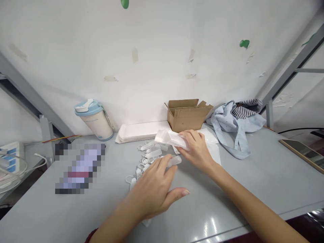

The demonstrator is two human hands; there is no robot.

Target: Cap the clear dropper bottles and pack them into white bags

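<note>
My right hand [196,150] is closed round a white pouch [174,139], whose wide end points left and slightly up. Lower and to the left, my left hand [157,189] reaches over the tabletop with its thumb spread away from the fingers. A translucent tube [175,161] with a rounded end sticks out beside its index finger; whether the fingers touch it I cannot tell. Several similar small translucent tubes with ring loops [153,153] lie in a loose row beyond and left of that hand, which partly hides them. White sheets [214,152] lie behind my right hand.
Along the wall stand a blue-lidded cup [95,121], a stack of flat white pouches [144,131], an open cardboard box [188,119] and a light blue cloth bag [227,125]. A pixelated flat object [81,168] lies left, a phone-like device [303,153] right. A power strip [11,162] is far left.
</note>
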